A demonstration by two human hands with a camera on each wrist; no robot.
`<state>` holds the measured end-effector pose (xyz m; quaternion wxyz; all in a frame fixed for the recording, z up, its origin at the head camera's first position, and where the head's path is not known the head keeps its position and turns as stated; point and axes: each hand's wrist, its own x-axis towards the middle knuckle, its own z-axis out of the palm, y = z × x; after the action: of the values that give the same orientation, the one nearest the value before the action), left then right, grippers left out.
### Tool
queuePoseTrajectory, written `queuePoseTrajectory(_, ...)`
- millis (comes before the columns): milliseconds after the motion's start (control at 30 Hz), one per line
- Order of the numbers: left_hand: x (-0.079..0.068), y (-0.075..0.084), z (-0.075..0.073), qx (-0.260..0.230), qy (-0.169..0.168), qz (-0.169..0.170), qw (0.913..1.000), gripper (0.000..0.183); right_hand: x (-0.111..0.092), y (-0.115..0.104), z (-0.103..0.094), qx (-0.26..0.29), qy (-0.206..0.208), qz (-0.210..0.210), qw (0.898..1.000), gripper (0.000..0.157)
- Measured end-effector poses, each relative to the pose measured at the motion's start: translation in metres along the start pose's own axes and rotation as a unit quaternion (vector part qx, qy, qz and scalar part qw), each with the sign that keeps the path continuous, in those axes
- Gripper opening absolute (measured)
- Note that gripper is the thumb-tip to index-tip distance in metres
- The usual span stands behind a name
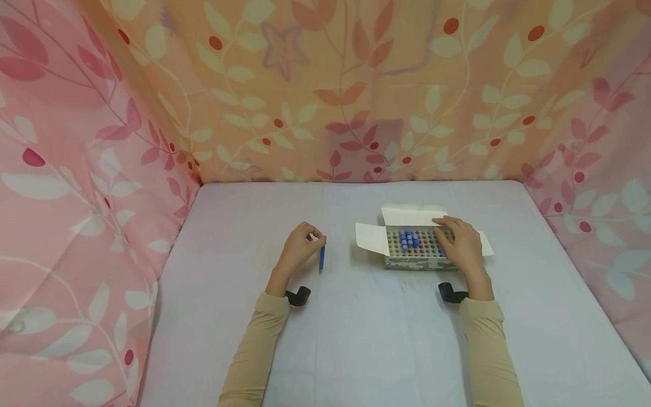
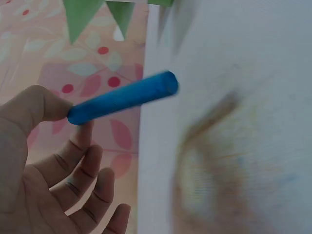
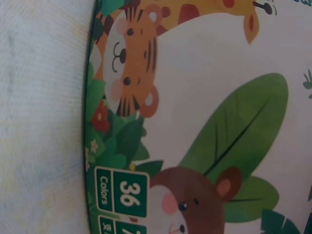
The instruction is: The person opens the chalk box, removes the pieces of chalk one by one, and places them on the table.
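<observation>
My left hand (image 1: 301,244) pinches a plain blue chalk-like stick (image 2: 122,97) by one end, between thumb and index finger. The left wrist view shows its flat round end pointing away from the hand, with the other fingers spread loosely below. In the head view the stick hangs down, left of the open cardboard box (image 1: 422,263). Blue sticks (image 1: 408,240) stand upright in the box's grid of holes. My right hand (image 1: 464,244) lies over the box's right end, fingers toward the back flap (image 1: 409,217). Only the box's printed side (image 3: 195,63) shows in the right wrist view.
The white-covered table (image 1: 356,339) bears faint coloured smudges. Side flaps of the box stick out left (image 1: 372,238) and right (image 1: 486,244). Patterned curtains (image 1: 285,113) enclose the back and sides. A black wrist mount (image 1: 299,297) sits on each wrist.
</observation>
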<state>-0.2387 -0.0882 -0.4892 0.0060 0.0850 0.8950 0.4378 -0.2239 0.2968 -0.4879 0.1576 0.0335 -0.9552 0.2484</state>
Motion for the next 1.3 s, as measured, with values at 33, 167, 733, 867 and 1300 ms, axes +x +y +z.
queuePoseTrajectory(33, -0.001, -0.003, 0.002, 0.002, -0.001, -0.011, 0.9999, 0.021, 0.000, 0.000, 0.000, 0.000, 0.000, 0.001, 1.000, 0.032)
queuePoseTrajectory(167, -0.002, -0.013, 0.010, 0.009, 0.004, -0.046, 0.9989, 0.023, 0.001, 0.001, 0.001, 0.000, -0.001, 0.001, 1.000, 0.033)
queuePoseTrajectory(733, 0.002, -0.015, 0.028, 0.162, 0.062, -0.057, 0.9831, 0.028, 0.000, 0.003, 0.001, -0.001, -0.007, -0.002, 1.000, 0.033)
queuePoseTrajectory(867, -0.001, -0.015, 0.030, 0.184, 0.066, -0.062, 0.9788, 0.027, -0.003, 0.003, 0.003, 0.003, -0.008, 0.000, 1.000, 0.033)
queuePoseTrajectory(1300, 0.003, -0.011, 0.030, 0.199, 0.071, -0.053, 0.9759, 0.028, -0.003, -0.002, -0.004, 0.001, -0.008, -0.004, 1.000, 0.033)
